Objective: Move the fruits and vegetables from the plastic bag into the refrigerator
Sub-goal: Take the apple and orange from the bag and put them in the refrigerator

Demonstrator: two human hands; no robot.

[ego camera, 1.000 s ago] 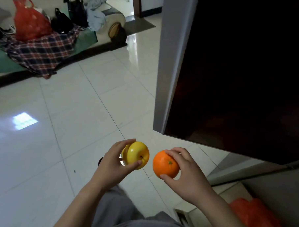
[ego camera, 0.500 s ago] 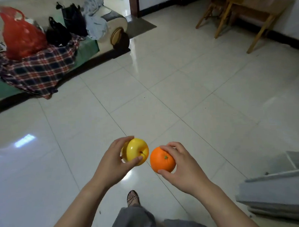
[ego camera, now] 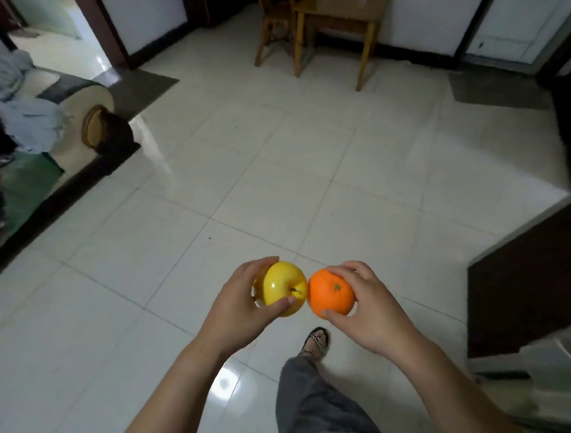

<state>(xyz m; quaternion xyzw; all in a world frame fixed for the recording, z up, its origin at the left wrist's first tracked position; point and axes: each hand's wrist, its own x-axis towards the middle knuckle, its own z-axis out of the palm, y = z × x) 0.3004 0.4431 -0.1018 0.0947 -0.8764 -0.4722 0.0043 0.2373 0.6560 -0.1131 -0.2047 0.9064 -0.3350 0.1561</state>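
My left hand (ego camera: 239,306) grips a yellow apple (ego camera: 282,290) with fingers over its top and the thumb under it. My right hand (ego camera: 370,307) holds an orange (ego camera: 330,293) the same way. The two fruits sit side by side, nearly touching, in front of me above the tiled floor. A dark refrigerator door (ego camera: 529,290) stands at the right edge, with pale grey refrigerator parts (ego camera: 566,377) below it. The plastic bag is out of view.
A sofa (ego camera: 87,126) with clothes on it runs along the left. A wooden table (ego camera: 344,20) and a chair (ego camera: 275,23) stand at the far wall. Grey mats (ego camera: 141,88) lie by the doorways. My leg and sandalled foot (ego camera: 316,342) are below my hands.
The view has swung right, away from the sofa and the red bag, which is gone from sight. Both hands keep their fruits, now closer together. The dark refrigerator door is back at the right.
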